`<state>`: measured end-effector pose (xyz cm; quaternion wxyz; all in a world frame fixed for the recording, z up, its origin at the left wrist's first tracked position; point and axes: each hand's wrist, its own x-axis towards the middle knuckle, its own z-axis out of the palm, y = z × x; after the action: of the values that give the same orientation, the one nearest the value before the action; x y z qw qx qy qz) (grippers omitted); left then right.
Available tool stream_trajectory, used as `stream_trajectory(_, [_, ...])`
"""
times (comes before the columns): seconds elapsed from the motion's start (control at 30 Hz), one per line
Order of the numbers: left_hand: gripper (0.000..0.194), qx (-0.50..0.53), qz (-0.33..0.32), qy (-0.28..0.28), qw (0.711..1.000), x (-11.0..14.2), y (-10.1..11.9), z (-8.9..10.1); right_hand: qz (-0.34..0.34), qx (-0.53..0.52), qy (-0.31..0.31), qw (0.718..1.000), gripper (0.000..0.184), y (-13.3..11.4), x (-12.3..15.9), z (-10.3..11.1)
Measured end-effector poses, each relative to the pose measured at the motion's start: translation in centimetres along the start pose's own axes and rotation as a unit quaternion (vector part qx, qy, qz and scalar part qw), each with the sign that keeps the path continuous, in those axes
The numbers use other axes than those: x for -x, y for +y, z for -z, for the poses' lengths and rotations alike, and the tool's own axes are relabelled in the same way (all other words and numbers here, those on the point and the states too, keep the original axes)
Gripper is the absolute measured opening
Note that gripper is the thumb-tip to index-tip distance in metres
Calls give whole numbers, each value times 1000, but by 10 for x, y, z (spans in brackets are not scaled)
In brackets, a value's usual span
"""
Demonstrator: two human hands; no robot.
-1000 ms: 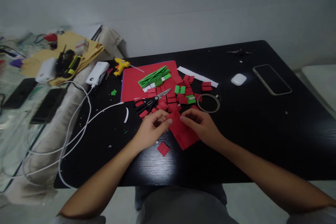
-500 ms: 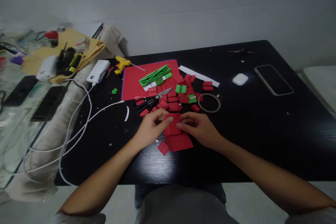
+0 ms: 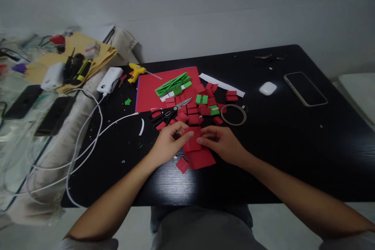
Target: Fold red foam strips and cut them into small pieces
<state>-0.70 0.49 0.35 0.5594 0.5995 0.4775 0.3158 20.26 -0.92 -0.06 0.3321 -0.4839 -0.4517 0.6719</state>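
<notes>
Between my two hands is a piece of red paper (image 3: 192, 144), its upper part folded over and its lower flap spread toward me. My left hand (image 3: 171, 142) pinches its left edge, thumb on top. From the right, my right hand (image 3: 224, 144) grips the other edge with thumb and curled fingers. A small folded red paper piece (image 3: 183, 165) lies just below the left hand. Beyond the hands, several folded red pieces (image 3: 193, 119) and a few green ones (image 3: 202, 99) are heaped beside black-handled scissors (image 3: 171, 113).
A roll of tape (image 3: 233, 115) lies right of the heap. Behind are red sheets (image 3: 146, 90), a folded green paper bundle (image 3: 174, 84), a white strip (image 3: 222, 84) and a yellow glue gun (image 3: 136, 72). A white cable (image 3: 117, 119) crosses the left; a phone (image 3: 305, 89) rests right.
Almost nothing differs. Both hands keep the same grip on the red paper, which has barely shifted.
</notes>
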Motion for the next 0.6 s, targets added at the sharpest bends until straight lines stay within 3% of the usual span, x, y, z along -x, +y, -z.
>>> stream_trajectory(0.23, [23,-69,-30,-2,997,3,-2,-4,-23,-18,-7,1000,45,3,3,-6])
stream_trajectory(0.6, [20,-50,-17,-3,999,0,-1,-6,-7,-27,-44,999,38,8,4,-6])
